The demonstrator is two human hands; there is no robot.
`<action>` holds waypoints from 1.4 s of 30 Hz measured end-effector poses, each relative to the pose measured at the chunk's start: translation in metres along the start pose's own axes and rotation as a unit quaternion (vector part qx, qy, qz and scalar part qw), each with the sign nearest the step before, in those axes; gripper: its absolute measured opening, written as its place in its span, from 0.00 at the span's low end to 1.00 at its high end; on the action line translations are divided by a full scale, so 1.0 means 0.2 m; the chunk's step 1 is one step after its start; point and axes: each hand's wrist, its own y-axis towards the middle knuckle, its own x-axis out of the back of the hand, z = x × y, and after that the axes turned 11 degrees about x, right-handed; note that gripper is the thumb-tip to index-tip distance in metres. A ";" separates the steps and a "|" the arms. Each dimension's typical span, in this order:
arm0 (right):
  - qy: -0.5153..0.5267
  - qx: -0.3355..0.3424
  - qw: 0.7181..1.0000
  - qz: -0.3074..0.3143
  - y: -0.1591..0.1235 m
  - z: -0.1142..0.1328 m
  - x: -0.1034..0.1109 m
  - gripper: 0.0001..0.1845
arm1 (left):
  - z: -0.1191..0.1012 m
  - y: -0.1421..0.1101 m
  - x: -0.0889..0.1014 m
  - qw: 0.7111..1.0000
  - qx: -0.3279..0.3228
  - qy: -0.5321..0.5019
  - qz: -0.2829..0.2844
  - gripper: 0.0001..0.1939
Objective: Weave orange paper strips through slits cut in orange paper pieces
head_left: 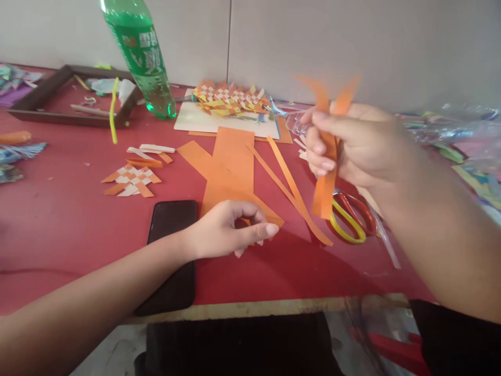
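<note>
In the head view, orange strips (324, 196) are pinched between the fingers of the right hand (360, 141), above the red surface (242, 282) at right. Lightness and easy creasing are to be expected; mid-length holding is advised. Flat and narrow, they are splayed at the far end (tips blurred). The left hand (219, 230) is loosely curled; whether anything is held cannot be told.

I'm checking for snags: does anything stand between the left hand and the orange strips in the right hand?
Nothing visible blocks the gap between the left hand and the orange strips in the right hand; the loose strips lie on the table below.
</note>
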 end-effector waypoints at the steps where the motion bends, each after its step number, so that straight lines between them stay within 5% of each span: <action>1: -0.054 -0.018 0.998 0.006 0.02 -0.02 0.01 0.11 | 0.00 0.00 0.00 1.000 -0.006 -0.009 -0.005 0.17; 5: -0.277 -0.125 0.949 0.084 0.10 -0.17 0.05 0.15 | 0.00 0.00 0.00 0.999 -0.020 -0.036 -0.022 0.18; 7: -0.309 -0.134 0.938 0.078 0.12 -0.26 0.08 0.08 | 0.00 0.00 0.00 0.999 -0.023 -0.038 -0.028 0.18; 15: -0.582 -0.014 0.811 0.060 0.09 -0.36 0.11 0.15 | 0.00 0.01 0.01 0.998 -0.018 -0.042 -0.040 0.19; 22: -0.633 0.068 0.765 0.098 0.05 -0.37 0.06 0.15 | 0.01 0.02 0.01 0.997 -0.029 -0.050 -0.048 0.18; 36: -0.584 0.035 0.802 0.124 0.00 -0.36 0.03 0.06 | 0.02 0.02 0.02 0.997 -0.022 -0.059 -0.053 0.18; 42: -0.565 0.012 0.822 0.066 0.02 -0.39 0.07 0.08 | 0.02 0.03 0.02 0.997 -0.020 -0.057 -0.053 0.18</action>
